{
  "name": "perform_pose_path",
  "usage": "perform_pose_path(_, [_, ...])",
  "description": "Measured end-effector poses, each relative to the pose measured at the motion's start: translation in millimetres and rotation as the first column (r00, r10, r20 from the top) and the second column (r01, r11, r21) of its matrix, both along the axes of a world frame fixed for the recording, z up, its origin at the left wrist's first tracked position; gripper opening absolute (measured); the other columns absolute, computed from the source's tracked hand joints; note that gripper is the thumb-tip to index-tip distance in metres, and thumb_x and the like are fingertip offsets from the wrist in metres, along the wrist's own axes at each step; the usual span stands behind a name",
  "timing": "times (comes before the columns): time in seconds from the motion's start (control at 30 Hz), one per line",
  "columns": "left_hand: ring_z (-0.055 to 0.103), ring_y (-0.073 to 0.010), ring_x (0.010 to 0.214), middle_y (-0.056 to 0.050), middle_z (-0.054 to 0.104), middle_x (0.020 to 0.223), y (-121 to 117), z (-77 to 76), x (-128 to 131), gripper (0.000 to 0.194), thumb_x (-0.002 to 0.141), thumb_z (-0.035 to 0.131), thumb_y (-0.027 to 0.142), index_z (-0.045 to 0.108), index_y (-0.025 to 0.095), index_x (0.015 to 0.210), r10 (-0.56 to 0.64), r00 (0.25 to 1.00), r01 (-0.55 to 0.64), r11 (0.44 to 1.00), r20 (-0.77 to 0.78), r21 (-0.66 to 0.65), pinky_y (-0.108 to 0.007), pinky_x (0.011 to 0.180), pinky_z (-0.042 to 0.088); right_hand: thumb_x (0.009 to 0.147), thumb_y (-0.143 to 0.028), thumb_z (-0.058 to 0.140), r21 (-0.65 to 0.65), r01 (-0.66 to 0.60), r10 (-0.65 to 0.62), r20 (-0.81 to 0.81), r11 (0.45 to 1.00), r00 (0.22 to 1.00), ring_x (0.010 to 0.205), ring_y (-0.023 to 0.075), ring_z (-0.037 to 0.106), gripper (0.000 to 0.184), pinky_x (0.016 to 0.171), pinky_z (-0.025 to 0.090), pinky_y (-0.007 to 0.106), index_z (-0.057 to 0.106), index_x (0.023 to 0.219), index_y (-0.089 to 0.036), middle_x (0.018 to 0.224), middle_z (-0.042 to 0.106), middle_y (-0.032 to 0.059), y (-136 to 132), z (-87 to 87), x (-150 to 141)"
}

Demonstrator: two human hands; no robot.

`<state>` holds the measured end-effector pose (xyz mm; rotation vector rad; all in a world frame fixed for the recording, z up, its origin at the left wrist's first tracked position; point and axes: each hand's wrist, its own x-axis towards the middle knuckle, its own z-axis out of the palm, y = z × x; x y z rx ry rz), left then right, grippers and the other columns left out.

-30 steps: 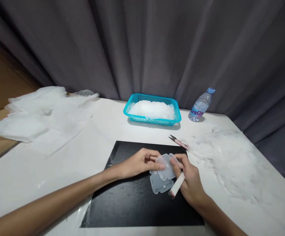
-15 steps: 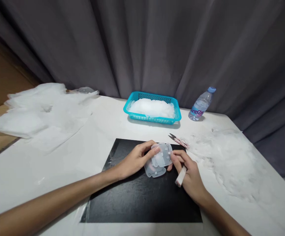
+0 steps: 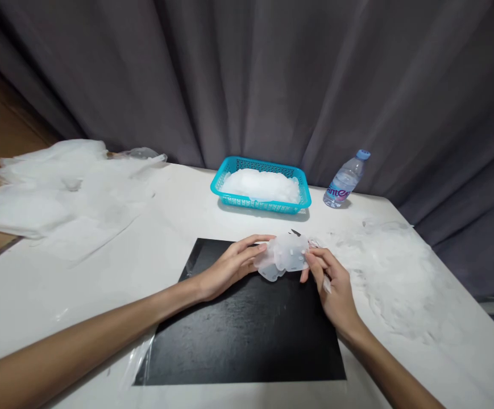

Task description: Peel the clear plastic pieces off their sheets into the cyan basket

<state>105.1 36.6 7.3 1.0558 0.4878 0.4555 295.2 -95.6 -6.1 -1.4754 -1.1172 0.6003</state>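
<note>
Thin translucent white plastic-like pieces with rounded outlines are held between my hands, above the far part of a black mat (image 3: 238, 335). The front piece (image 3: 289, 253) has small pale marks and overlaps a lower piece (image 3: 269, 274). My left hand (image 3: 233, 267) pinches them at the left, thumb in front. With thumb and fingertips, my right hand (image 3: 331, 284) grips the front piece's right edge. A small whitish strip (image 3: 327, 284) is also tucked in its fingers; its kind is unclear. Just behind the pieces lie thread snips (image 3: 295, 232), mostly hidden.
A turquoise basket (image 3: 264, 204) with white, soft-looking material (image 3: 261, 184) stands at the back. Right of it is a water bottle (image 3: 344, 182). Thin white sheets (image 3: 54, 187) are heaped at left, translucent scraps (image 3: 404, 278) at right. A grey curtain (image 3: 264, 79) hangs behind the table.
Both hands have moved slightly away from me with the pieces. The front piece has shifted right and tilted, and the pieces now cover most of the snips. The left thumb has shifted left.
</note>
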Motion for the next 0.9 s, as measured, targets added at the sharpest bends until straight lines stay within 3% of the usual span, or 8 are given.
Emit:
perform_pose_path(0.13, [0.064,-0.0255,0.123,-0.013,0.074,0.126,2,-0.9,0,0.030,0.093,0.074,0.027,0.074,0.014,0.120,-0.017,1.000,0.018,0.999,0.015,-0.041,-0.039,0.114,0.043,0.103,-0.043,0.056,0.032,0.072,-0.071,-0.004,0.997,0.997,0.058,0.0129,0.056,0.024,0.066,0.046,0.025,0.061,0.096,-0.021,0.060,0.059,-0.0060,2,1.6,4])
perform_pose_path(0.3, [0.066,-0.0255,0.117,-0.013,0.073,0.123,4,-4.6,0,0.028,0.097,0.071,0.030,0.074,0.016,0.121,-0.040,0.999,0.041,0.997,0.021,-0.059,-0.045,0.109,0.050,0.103,-0.043,0.056,0.020,0.063,-0.063,-0.010,0.998,0.998,0.057,0.0123,0.054,0.023,0.062,0.043,0.024,0.060,0.097,-0.021,0.059,0.058,-0.0065,1,-0.9,3])
perform_pose_path(0.47, [0.061,-0.0300,0.126,-0.013,0.070,0.128,4,-1.5,3,0.027,0.097,0.071,0.032,0.075,0.016,0.118,-0.044,0.999,0.045,0.998,0.023,-0.048,-0.049,0.109,0.051,0.104,-0.043,0.055,0.010,0.075,-0.075,-0.009,0.997,0.997,0.057,0.0118,0.054,0.024,0.060,0.042,0.024,0.060,0.097,-0.021,0.061,0.058,-0.0062,0,-3.2,4])
perform_pose_path(0.9, [0.061,-0.0329,0.128,-0.017,0.071,0.130,5,-0.1,2,0.030,0.104,0.056,0.036,0.071,0.016,0.121,-0.063,0.997,0.065,0.996,0.042,-0.067,-0.052,0.107,0.051,0.104,-0.048,0.053,0.063,0.269,-0.274,0.071,0.961,0.959,0.059,0.0129,0.054,0.027,0.061,0.043,0.026,0.060,0.102,-0.021,0.064,0.058,-0.0053,-3,5.5,15])
